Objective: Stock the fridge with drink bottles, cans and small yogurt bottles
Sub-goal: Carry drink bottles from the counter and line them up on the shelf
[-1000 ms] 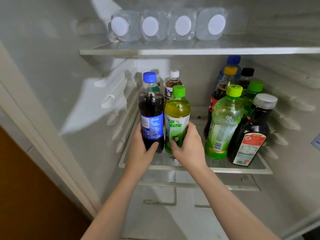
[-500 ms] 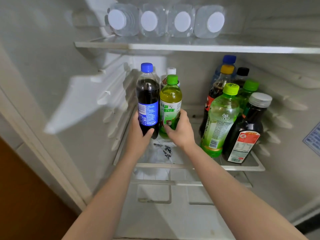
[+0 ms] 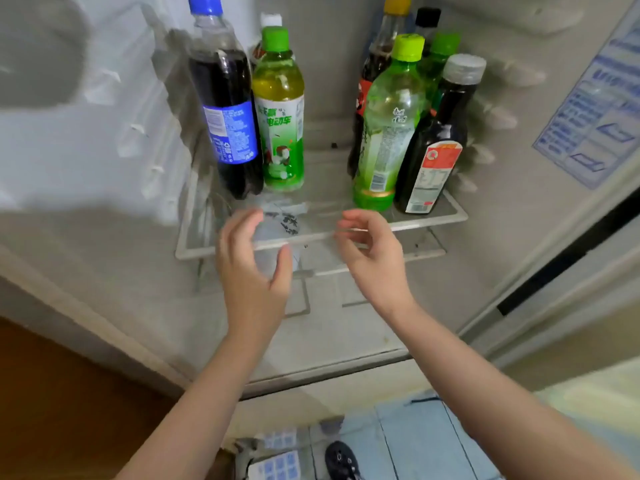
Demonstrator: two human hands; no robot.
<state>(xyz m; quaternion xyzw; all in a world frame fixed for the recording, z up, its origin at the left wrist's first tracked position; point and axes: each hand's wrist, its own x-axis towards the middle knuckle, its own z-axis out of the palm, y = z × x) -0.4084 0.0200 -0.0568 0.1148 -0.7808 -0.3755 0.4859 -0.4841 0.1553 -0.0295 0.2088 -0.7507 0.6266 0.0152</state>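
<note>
A dark cola bottle point(image 3: 228, 109) with a blue cap and blue label stands upright at the left of the glass fridge shelf point(image 3: 429, 218). Touching its right side is a green tea bottle point(image 3: 280, 116) with a green cap. My left hand point(image 3: 251, 268) hovers in front of the shelf's front edge, fingers curled apart, holding nothing. My right hand point(image 3: 372, 252) is beside it, also open and empty. Both hands are blurred. On the right of the shelf stand a light-green bottle point(image 3: 388, 129), a dark bottle with a grey cap point(image 3: 440, 140) and several more behind.
The fridge's left wall point(image 3: 104, 161) has ribbed shelf rails. A blue sticker point(image 3: 599, 109) is on the right wall. Below the shelf is the fridge floor point(image 3: 346, 334). At the bottom lie a pale blue box point(image 3: 415, 441) and a dark shoe point(image 3: 341, 459).
Both hands let go of the cola and green tea bottles and pulled back toward me. The view tilted downward, so the top shelf with water bottles left the frame.
</note>
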